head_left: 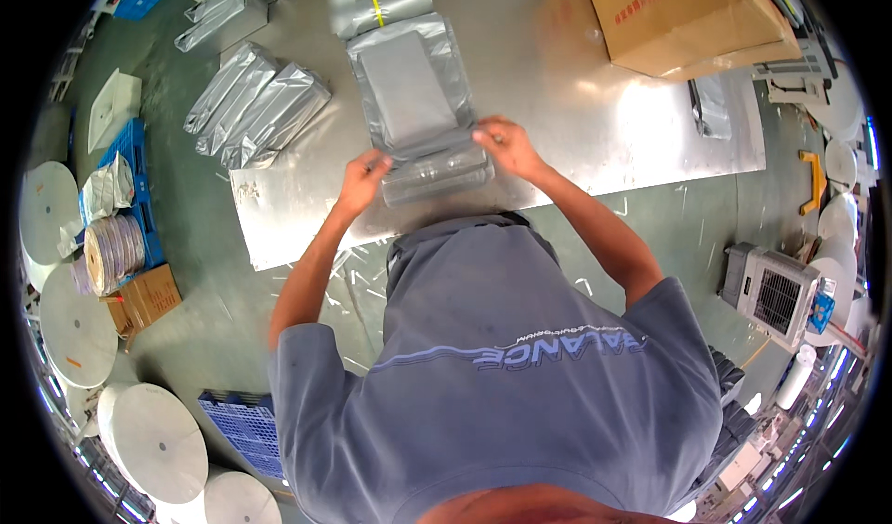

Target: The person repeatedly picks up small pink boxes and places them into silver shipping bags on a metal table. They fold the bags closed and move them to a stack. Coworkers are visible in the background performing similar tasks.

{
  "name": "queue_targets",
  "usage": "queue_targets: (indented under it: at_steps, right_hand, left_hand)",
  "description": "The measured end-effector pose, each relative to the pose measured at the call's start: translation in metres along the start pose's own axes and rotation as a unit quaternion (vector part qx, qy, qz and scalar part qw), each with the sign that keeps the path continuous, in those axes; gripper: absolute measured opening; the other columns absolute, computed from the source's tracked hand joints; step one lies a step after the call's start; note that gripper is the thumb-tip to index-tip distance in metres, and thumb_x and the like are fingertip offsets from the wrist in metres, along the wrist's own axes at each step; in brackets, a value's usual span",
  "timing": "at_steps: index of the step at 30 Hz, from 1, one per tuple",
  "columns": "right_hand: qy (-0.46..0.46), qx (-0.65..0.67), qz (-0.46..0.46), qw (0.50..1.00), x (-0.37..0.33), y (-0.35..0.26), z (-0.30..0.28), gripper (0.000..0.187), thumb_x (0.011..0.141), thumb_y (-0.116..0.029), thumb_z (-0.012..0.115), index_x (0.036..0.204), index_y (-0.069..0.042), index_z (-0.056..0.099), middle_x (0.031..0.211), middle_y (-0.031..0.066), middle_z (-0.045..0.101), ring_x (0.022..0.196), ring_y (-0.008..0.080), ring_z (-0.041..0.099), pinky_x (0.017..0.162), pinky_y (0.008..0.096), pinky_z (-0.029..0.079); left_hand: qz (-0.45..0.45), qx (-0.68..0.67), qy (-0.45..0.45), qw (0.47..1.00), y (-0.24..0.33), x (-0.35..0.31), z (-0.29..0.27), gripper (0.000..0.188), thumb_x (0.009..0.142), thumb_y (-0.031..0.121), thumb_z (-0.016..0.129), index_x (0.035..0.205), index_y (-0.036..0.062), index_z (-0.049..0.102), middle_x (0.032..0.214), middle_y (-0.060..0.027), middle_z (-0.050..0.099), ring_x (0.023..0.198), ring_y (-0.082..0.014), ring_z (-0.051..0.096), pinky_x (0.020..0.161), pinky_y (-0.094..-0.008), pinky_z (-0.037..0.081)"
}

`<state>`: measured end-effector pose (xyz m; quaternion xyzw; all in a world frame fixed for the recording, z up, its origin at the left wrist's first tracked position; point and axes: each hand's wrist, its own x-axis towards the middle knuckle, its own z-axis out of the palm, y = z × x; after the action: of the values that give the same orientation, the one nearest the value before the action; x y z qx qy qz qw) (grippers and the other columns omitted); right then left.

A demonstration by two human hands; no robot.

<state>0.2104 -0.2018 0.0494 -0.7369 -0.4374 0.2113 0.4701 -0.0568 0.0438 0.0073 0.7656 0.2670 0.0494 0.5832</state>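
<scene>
A grey plastic bag (457,78) lies flat on the metal table (539,97) in front of me, with a smaller rectangular grey stack (404,83) on it. My left hand (360,182) is closed at the left end of the bag's near edge, fingertips pinched together. At the right end, my right hand (510,147) pinches the same edge. Between the hands and my body lies a shiny grey plastic bundle (439,176), touching the bag's near side. Small details at the fingertips are slightly blurred.
Grey plastic packs (260,106) lie at the table's left, more farther back. Beyond the bag is a grey bundle (381,4) with a yellow strap. A cardboard box (692,22) stands back right, near a small grey bag (711,106). Large white rolls (158,440) and a blue pallet (243,431) are left.
</scene>
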Motion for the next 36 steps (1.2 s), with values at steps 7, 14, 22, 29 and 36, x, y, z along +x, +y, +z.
queue_targets:
  at_steps: [7, 14, 22, 29, 36]
  right_hand:
    - [-0.024, 0.037, 0.363, 0.931, 0.047, 0.024, 0.05, 0.035, 0.099, -0.032, 0.067, 0.095, 0.003, 0.067, 0.099, 0.0174, 0.074, 0.082, 0.0241, 0.071, 0.076, 0.0393, 0.058]
    - [-0.059, -0.058, 0.12, 0.989, 0.045, 0.011, 0.078, 0.065, 0.091, -0.01, 0.069, 0.152, -0.013, 0.048, 0.118, 0.019, 0.073, 0.096, 0.0333, 0.073, 0.087, 0.0427, 0.057]
    - [-0.188, 0.04, 0.129, 0.973, 0.035, -0.038, 0.1, 0.062, 0.094, -0.013, 0.07, 0.152, -0.011, 0.047, 0.115, 0.0142, 0.074, 0.085, 0.0265, 0.073, 0.08, 0.0393, 0.058]
    - [-0.146, -0.01, 0.117, 0.982, 0.087, -0.006, 0.046, 0.06, 0.095, -0.011, 0.068, 0.152, -0.012, 0.048, 0.112, 0.0127, 0.073, 0.081, 0.0245, 0.072, 0.076, 0.0368, 0.058]
    - [-0.056, -0.378, 0.094, 0.919, 0.335, 0.087, -0.106, 0.041, 0.089, -0.024, 0.064, 0.129, -0.014, 0.069, 0.122, 0.0182, 0.068, 0.103, 0.0393, 0.069, 0.086, 0.05, 0.058]
  left_hand:
    - [-0.148, 0.006, 0.217, 0.965, -0.036, 0.047, 0.055, 0.039, 0.101, 0.039, 0.065, 0.096, 0.0003, 0.066, 0.085, -0.0101, 0.071, 0.078, -0.024, 0.064, 0.078, -0.0397, 0.052]
    - [-0.23, -0.142, 0.18, 0.946, 0.025, 0.051, 0.017, 0.071, 0.085, 0.046, 0.083, 0.127, -0.0051, 0.058, 0.109, -0.0157, 0.069, 0.106, -0.024, 0.065, 0.092, -0.0379, 0.051]
    - [0.007, 0.625, 0.15, 0.766, 0.032, -0.029, -0.164, 0.119, 0.066, 0.026, 0.092, 0.164, 0.0193, 0.027, 0.162, -0.0186, 0.035, 0.142, -0.0424, 0.042, 0.115, -0.0532, 0.038]
    - [-0.139, 0.593, 0.122, 0.784, 0.006, -0.011, -0.243, 0.13, 0.063, 0.033, 0.096, 0.167, 0.0202, 0.018, 0.175, -0.0067, 0.015, 0.161, -0.032, 0.015, 0.122, -0.0682, 0.02]
    - [-0.134, 0.659, 0.08, 0.736, -0.012, 0.021, -0.303, 0.114, 0.074, 0.019, 0.088, 0.167, 0.0205, 0.021, 0.174, -0.0023, 0.019, 0.159, -0.0276, 0.02, 0.125, -0.0591, 0.022]
